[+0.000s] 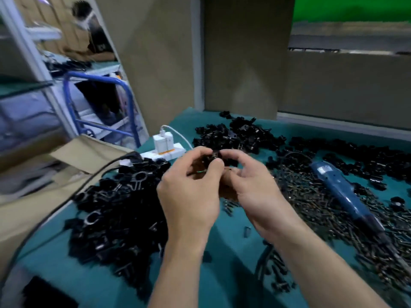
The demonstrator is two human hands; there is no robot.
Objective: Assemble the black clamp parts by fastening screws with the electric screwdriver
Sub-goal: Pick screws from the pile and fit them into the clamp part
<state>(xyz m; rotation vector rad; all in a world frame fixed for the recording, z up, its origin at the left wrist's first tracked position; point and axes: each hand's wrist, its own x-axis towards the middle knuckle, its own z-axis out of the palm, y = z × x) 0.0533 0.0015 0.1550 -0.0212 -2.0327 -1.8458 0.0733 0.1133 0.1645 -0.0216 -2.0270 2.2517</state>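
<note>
Over the middle of the tabletop (224,245), left hand (189,192) and right hand (251,185) pinching a black clamp part (214,157) in curled fingers, clamp heaps (115,210) around, electric screwdriver (342,192) lying on screws (309,196) near the right edge, cardboard box (89,152) at the left edge, contents hidden.

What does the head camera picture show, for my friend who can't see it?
A left hand and a right hand pinch a black clamp part above a green table. A pile of black parts lies at left; screws and a blue screwdriver lie at right.
</note>
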